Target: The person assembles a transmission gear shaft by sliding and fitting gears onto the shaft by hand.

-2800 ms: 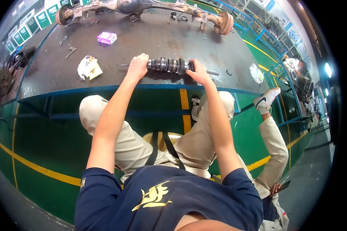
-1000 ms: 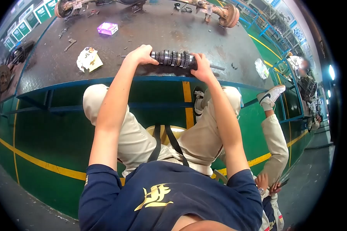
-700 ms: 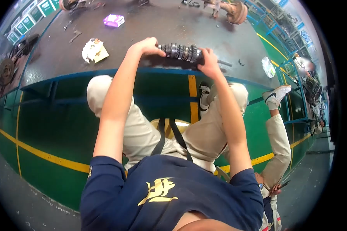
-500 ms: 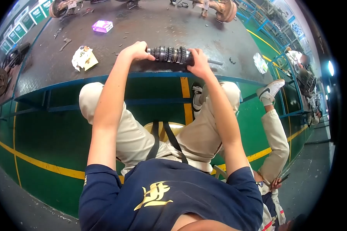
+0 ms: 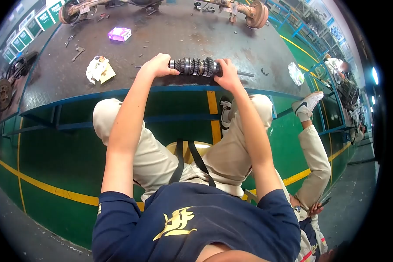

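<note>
A dark metal gear shaft (image 5: 194, 67) lies crosswise near the front edge of the brown tabletop (image 5: 161, 37), with several toothed gears along its middle. Wrapped round its left end is my left hand (image 5: 160, 66), thumb toward the gears. My right hand (image 5: 227, 74) grips the right end of the gear stack. Thin rod ends stick out past both hands. The undersides of the gears and some fingertips are hidden.
Crumpled paper (image 5: 98, 70), a wrench (image 5: 78, 53) and a purple box (image 5: 119, 34) lie to the left. A rusty axle (image 5: 131, 2) spans the back. Right are a plastic bag (image 5: 296, 74) and a seated person's raised shoe (image 5: 308, 105).
The view has shifted slightly. Both hands keep hold of the gear shaft; my left thumb now rests nearer the gears than in the oldest frame.
</note>
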`<state>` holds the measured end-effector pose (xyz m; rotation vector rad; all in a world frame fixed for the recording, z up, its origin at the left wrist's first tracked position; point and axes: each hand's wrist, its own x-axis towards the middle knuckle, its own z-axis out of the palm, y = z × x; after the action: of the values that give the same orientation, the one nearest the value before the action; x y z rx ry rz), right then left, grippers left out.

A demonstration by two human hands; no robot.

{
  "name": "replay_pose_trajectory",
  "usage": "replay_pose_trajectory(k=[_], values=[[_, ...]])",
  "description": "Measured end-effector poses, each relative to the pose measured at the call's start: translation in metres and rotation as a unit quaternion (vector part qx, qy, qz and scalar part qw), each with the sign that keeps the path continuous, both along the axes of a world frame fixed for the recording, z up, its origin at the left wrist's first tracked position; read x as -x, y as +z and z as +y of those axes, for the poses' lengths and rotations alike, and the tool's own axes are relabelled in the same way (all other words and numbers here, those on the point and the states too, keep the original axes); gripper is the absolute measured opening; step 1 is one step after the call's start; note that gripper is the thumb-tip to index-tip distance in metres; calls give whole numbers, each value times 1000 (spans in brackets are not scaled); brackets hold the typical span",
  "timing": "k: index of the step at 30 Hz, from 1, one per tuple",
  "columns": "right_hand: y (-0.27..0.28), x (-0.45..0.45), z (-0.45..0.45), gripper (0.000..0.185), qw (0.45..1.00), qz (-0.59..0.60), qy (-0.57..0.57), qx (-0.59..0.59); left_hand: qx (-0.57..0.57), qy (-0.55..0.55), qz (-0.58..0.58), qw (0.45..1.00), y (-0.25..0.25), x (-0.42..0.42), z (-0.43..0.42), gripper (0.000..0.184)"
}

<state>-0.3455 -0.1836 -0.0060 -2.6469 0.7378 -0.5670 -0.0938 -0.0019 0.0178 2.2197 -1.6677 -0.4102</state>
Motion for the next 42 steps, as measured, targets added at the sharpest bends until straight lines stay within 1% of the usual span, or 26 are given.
replay_pose_trajectory(k=[5, 7, 9, 11, 13, 15, 17, 18, 19, 21, 23, 25, 28, 29, 31, 32, 34, 35, 37, 38, 40, 42], values=[[3, 0, 2, 66, 1000, -3, -1, 17, 42, 22, -18, 999, -6, 4, 4, 55], [4, 3, 2, 66, 1000, -1, -1, 27, 52, 11, -8, 999, -6, 6, 7, 56], [6, 4, 1, 68, 999, -22, 23, -2, 61, 14, -3, 998, -5, 6, 8, 57], [3, 5, -9, 71, 999, -27, 41, -13, 62, 9, -31, 998, -14, -1, 1, 55], [12, 6, -10, 70, 996, -51, 66, -43, 34, 23, 5, 999, -5, 3, 5, 57], [22, 11, -15, 68, 995, -50, 77, -32, 50, 31, 1, 998, -3, 2, 4, 56], [20, 27, -24, 66, 995, -86, 55, 18, 35, 30, 6, 999, 1, 6, 8, 55], [24, 39, -27, 61, 995, -88, 33, 42, 27, 32, 17, 999, 4, 8, 9, 54], [24, 48, -36, 61, 995, -86, 35, 44, 29, 34, 19, 999, 4, 6, 8, 54], [20, 71, -50, 54, 985, -137, -21, -102, 53, 37, -11, 998, -1, 6, 7, 47], [18, 92, -61, 48, 973, -151, -23, -175, 49, 38, -2, 998, 4, 9, 9, 45], [13, 108, -77, 41, 979, -123, -40, -159, 50, 27, -1, 998, 1, 8, 8, 48], [12, 121, -90, 38, 981, -87, -43, -169, 61, 37, -7, 997, 0, 8, 7, 45], [11, 122, -90, 31, 983, -107, -34, -146, 64, 44, -12, 997, -2, 9, 8, 45], [12, 124, -100, 18, 984, -60, -80, -148, 68, 48, -11, 996, -1, 12, 9, 45], [6, 129, -99, 18, 984, -57, -84, -148, 64, 55, -18, 996, 0, 14, 10, 45], [10, 124, -98, 8, 973, -118, -82, -180, 70, 65, -28, 995, 5, 11, 8, 45], [13, 126, -96, 6, 976, -99, -79, -178, 72, 67, -37, 995, 5, 12, 8, 44], [17, 131, -87, 5, 986, -89, -72, -125, 75, 67, -39, 994, 4, 14, 8, 44], [20, 130, -84, 5, 986, -87, -72, -120, 75, 67, -43, 994, 5, 13, 8, 44], [20, 134, -71, 7, 976, -119, -79, -165, 70, 63, -44, 995, 2, 15, 9, 45], [22, 134, -62, 8, 977, -122, -67, -160, 71, 62, -53, 994, 5, 15, 9, 46]])
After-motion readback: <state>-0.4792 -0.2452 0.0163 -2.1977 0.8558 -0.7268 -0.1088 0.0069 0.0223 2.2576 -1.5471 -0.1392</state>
